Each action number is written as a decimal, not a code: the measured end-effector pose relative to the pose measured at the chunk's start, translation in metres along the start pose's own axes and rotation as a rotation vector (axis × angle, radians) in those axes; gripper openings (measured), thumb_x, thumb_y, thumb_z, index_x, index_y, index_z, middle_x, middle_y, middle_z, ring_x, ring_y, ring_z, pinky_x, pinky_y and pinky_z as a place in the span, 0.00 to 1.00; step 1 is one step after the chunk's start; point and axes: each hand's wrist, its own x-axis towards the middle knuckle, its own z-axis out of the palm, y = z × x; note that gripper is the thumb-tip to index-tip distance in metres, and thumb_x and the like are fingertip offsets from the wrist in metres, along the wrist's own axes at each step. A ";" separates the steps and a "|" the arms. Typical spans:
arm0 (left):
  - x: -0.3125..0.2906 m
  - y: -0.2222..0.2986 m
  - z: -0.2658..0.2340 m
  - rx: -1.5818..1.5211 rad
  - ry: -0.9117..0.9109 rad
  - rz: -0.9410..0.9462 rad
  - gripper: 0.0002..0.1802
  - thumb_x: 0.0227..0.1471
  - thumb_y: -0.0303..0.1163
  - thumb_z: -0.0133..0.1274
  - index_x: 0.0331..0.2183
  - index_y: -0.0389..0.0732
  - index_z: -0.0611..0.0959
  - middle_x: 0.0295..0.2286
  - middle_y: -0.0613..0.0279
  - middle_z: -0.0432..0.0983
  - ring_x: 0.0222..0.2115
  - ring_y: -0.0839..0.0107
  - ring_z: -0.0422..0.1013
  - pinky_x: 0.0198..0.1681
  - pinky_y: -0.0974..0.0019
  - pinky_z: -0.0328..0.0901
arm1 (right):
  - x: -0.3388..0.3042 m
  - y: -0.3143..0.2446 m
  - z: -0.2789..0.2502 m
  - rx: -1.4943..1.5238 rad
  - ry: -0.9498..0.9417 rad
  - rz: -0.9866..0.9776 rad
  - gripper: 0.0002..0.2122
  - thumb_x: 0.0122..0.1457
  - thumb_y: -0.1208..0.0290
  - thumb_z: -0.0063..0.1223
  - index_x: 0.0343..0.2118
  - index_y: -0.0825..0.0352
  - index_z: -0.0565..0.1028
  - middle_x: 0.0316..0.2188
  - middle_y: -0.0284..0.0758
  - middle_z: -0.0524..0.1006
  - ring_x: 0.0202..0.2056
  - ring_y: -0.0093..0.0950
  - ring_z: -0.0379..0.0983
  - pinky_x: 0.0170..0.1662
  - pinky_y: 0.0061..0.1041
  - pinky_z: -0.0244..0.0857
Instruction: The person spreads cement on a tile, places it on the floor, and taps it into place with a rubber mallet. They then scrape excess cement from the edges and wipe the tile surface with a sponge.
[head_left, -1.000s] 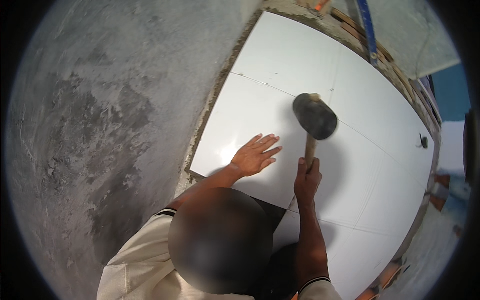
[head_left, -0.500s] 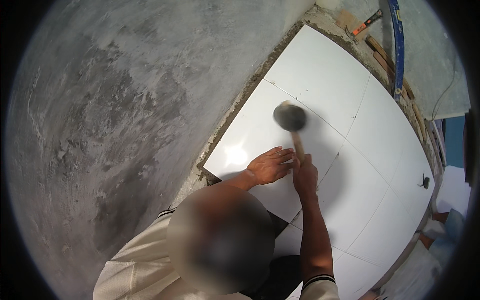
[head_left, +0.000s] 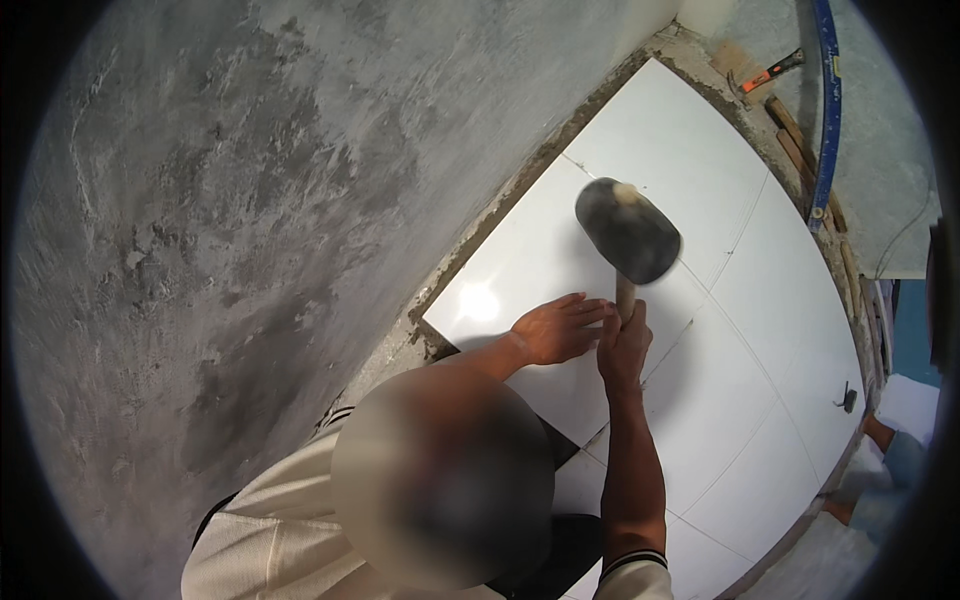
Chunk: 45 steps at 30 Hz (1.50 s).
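Note:
My right hand [head_left: 624, 348] is wrapped round the wooden handle of a rubber mallet [head_left: 628, 240]. Its large black head hangs above the white floor tiles and casts a shadow on them. Close beside it, my left hand [head_left: 560, 330] lies with fingers stretched out on a glossy white tile [head_left: 530, 250] next to the grey wall. The left fingertips come near the right hand; whether they touch is unclear. Thin joints run between this tile and its neighbours.
A rough grey wall [head_left: 250, 180] rises on the left. Beyond the tiles' far edge lie a claw hammer [head_left: 772, 72], a blue spirit level [head_left: 828, 120] and wooden strips [head_left: 795, 140]. A small dark object [head_left: 848, 398] rests on the right tiles. Another person's foot [head_left: 878, 432] shows at far right.
The mallet head has risen off the tile toward me and looks larger, showing its side. My left hand stays on the tile. The whole view has shifted slightly.

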 end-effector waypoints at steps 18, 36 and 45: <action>-0.006 0.001 -0.002 0.085 -0.116 -0.059 0.26 0.61 0.41 0.57 0.58 0.46 0.78 0.61 0.52 0.71 0.68 0.60 0.60 0.74 0.50 0.51 | -0.017 -0.023 0.003 -0.034 -0.019 0.147 0.18 0.71 0.56 0.55 0.46 0.72 0.73 0.32 0.53 0.82 0.36 0.55 0.81 0.39 0.50 0.71; -0.107 0.048 -0.021 0.060 -0.023 -0.427 0.37 0.61 0.55 0.57 0.68 0.59 0.71 0.73 0.51 0.49 0.75 0.55 0.45 0.75 0.41 0.45 | -0.080 -0.003 0.036 -0.117 -0.020 0.038 0.15 0.72 0.60 0.52 0.43 0.71 0.71 0.29 0.54 0.80 0.34 0.54 0.80 0.36 0.49 0.70; -0.113 0.056 -0.017 0.032 -0.027 -0.477 0.39 0.60 0.52 0.58 0.69 0.51 0.70 0.73 0.47 0.49 0.75 0.54 0.43 0.76 0.44 0.42 | -0.081 -0.028 0.025 -0.163 -0.096 0.057 0.17 0.72 0.57 0.53 0.41 0.71 0.71 0.26 0.51 0.79 0.28 0.52 0.76 0.34 0.45 0.70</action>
